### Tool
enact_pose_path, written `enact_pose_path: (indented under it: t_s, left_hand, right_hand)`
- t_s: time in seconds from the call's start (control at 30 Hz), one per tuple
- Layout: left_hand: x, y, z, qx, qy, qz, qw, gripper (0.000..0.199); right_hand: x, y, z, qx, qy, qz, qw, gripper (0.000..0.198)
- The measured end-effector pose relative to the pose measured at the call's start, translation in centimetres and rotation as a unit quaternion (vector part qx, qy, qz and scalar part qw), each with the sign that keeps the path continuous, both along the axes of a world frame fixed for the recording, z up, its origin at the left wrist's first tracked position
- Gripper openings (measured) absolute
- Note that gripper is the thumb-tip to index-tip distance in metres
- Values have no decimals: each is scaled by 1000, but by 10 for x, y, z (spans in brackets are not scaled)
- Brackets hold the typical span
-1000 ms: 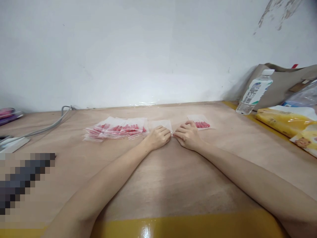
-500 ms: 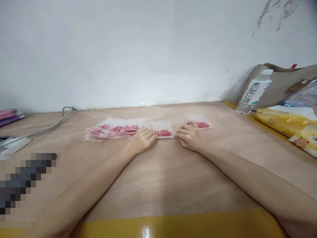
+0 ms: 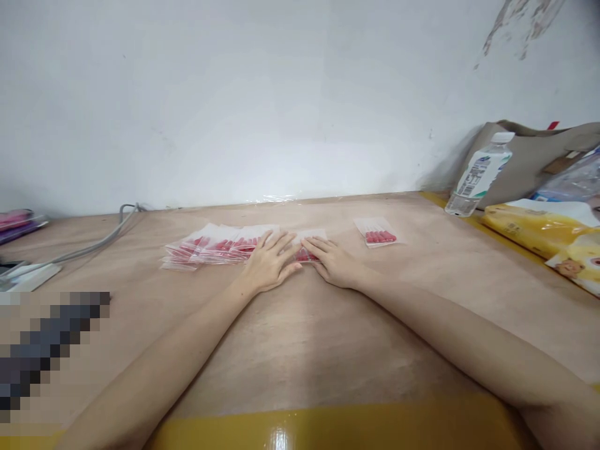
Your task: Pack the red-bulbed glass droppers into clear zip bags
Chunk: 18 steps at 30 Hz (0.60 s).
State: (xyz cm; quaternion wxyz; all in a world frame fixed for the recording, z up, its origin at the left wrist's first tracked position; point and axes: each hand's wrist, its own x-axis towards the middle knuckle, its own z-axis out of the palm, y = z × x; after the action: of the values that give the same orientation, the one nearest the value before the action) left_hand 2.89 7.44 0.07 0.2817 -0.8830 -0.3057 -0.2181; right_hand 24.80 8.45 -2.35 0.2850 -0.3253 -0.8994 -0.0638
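A small clear plastic bag [image 3: 309, 252] with red pieces inside lies flat on the table, partly covered by both hands. My left hand [image 3: 270, 262] rests at its left side, fingers spread, also overlapping the edge of a pile of bags. Over the right part of that middle bag, my right hand [image 3: 334, 260] lies with fingers stretched out. The pile of similar bags [image 3: 220, 245] fans out to the left. Apart from these, one more bag of red pieces [image 3: 379, 234] sits to the right of my right hand.
On the right stand a plastic bottle [image 3: 479, 175], a grey-beige bag [image 3: 529, 162] and a yellow package [image 3: 529, 228]. A grey cable [image 3: 107, 234] runs along the left. Yellow tape [image 3: 281, 428] covers the table's near edge, and a white wall [image 3: 281, 106] rises behind.
Both hands have loosened from the middle bag's near corners and opened out. My right hand has moved left onto the bag, uncovering the bag on the right.
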Motion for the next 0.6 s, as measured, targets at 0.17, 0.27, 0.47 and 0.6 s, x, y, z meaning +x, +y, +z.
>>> enact_pose_path:
  t_s: [0.17, 0.27, 0.47, 0.6]
  left_hand:
    - [-28, 2, 13, -72, 5, 156, 985, 56]
    - [-45, 8, 20, -170, 25, 206, 963, 49]
    - [-59, 17, 19, -224, 23, 191, 955, 35]
    - [-43, 15, 13, -214, 1, 172, 962, 34]
  right_hand:
    - [-5, 12, -8, -70, 27, -16, 997, 51]
    - [22, 20, -3, -20, 60, -36, 997, 54]
    - [130, 34, 6, 83, 78, -86, 990, 43]
    - [187, 32, 2, 28, -3, -93, 995, 37]
